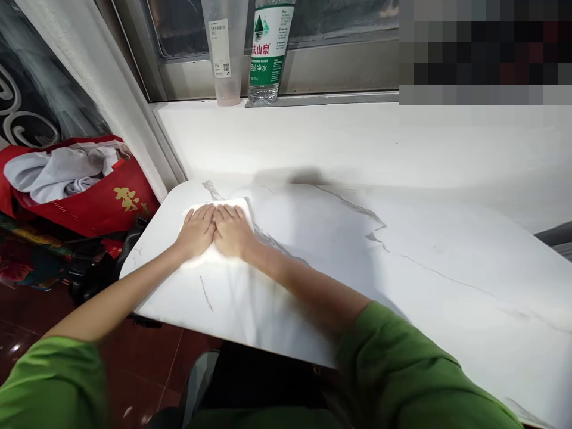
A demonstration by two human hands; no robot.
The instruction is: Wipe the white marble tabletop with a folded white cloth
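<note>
A white cloth (pixel 243 208) lies spread on the white marbled table (pixel 429 238), near its left end. Pressed flat on the cloth, my left hand (pixel 196 230) has its fingers stretched out and pointing away from me. Right beside it, my right hand (pixel 232 231) also lies flat on the cloth, the fingers of both hands touching or nearly so. Neither hand is wrapped round anything. My palms hide the middle of the cloth.
On the window ledge stand a clear plastic cup (pixel 227 65) and a water bottle with a green and white label (pixel 270 53). Left of the table is a red bag (pixel 98 205) holding pale fabric (pixel 58 170), beside a white curtain (pixel 102 71).
</note>
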